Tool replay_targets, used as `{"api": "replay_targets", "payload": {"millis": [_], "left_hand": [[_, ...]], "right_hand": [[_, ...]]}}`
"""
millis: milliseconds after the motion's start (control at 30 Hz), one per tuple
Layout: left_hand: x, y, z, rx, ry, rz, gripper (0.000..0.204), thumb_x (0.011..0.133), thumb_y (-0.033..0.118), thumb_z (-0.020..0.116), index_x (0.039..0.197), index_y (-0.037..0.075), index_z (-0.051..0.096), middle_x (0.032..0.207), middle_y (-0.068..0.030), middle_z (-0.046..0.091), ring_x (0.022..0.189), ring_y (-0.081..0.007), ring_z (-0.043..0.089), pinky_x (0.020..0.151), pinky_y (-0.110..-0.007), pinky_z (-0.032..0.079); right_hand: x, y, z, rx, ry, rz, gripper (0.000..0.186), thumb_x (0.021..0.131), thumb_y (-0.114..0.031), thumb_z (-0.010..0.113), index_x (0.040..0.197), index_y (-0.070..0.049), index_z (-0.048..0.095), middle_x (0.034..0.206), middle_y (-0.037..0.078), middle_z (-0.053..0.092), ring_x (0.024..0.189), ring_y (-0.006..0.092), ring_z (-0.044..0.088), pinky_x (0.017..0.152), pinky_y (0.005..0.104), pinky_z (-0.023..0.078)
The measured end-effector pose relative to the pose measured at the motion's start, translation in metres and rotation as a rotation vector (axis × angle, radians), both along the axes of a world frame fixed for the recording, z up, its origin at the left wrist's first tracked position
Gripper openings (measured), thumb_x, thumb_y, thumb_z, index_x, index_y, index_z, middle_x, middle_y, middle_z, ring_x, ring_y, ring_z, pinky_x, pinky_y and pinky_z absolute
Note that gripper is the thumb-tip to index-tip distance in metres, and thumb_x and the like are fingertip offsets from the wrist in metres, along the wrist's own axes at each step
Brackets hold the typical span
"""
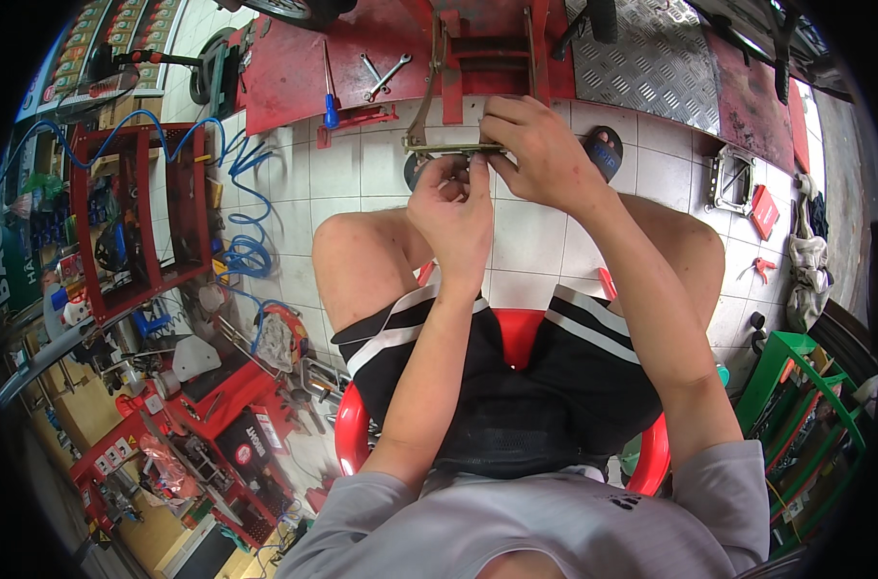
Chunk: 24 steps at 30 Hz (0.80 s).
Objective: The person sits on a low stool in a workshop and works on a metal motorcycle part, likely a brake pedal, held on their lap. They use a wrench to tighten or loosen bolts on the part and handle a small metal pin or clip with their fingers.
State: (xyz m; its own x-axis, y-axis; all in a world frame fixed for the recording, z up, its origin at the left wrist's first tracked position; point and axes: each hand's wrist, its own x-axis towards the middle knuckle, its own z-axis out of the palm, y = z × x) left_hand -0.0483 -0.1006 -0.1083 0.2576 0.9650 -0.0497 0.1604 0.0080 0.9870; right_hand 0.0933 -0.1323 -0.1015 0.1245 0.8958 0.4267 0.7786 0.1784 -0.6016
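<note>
A brass-coloured metal bracket (429, 147) with a flat crossbar is at the near end of a red steel stand (451, 82), just above my feet. My left hand (450, 207) is closed just beneath the crossbar, thumb raised to it; whatever small part its curled fingers hold is hidden. My right hand (540, 164) grips the right end of the crossbar from above, fingertips partly hidden behind the knuckles. On the red platform (284, 72) to the left lie a blue-handled screwdriver (331, 112) and two wrenches (390, 75).
I sit on a red plastic chair (521, 333). Left are a red trolley (178, 193), a coiled blue hose (246, 256) and cluttered tool benches (207, 405). Right are a metal frame (730, 179), red pliers (762, 265) and a green rack (786, 376). A checker plate (641, 72) lies ahead.
</note>
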Motion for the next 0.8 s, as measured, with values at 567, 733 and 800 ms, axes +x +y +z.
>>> {"api": "replay_targets", "payload": {"millis": [567,733,800], "left_hand": [[0.004,-0.003,0.008,-0.117,-0.068,0.001,0.02,0.094,0.009,0.064,0.087,-0.009,0.062,0.061,-0.005,0.061,0.049,-0.0065,0.054,0.044,-0.022,0.04],[0.002,-0.002,0.01,-0.161,-0.046,-0.032,0.021,0.094,0.012,0.065,0.088,-0.008,0.061,0.065,-0.0051,0.061,0.05,-0.0065,0.055,0.044,-0.022,0.04],[0.001,-0.002,0.012,-0.218,-0.06,-0.058,0.021,0.096,0.014,0.065,0.09,-0.006,0.061,0.068,-0.0046,0.06,0.051,-0.0059,0.054,0.043,-0.021,0.038]], "right_hand": [[0.001,0.0,0.001,0.021,-0.005,-0.002,0.017,0.066,0.0,0.066,0.081,0.0,0.058,0.085,0.01,0.055,0.079,0.0308,0.057,0.071,0.04,0.046],[0.001,0.0,0.002,0.025,-0.002,-0.002,0.017,0.066,0.0,0.065,0.081,0.0,0.058,0.084,0.011,0.055,0.079,0.0309,0.057,0.071,0.0402,0.046],[0.0,0.0,0.002,0.026,-0.001,-0.002,0.016,0.066,0.0,0.065,0.081,0.0,0.058,0.084,0.011,0.055,0.079,0.0309,0.057,0.071,0.0403,0.046]]}}
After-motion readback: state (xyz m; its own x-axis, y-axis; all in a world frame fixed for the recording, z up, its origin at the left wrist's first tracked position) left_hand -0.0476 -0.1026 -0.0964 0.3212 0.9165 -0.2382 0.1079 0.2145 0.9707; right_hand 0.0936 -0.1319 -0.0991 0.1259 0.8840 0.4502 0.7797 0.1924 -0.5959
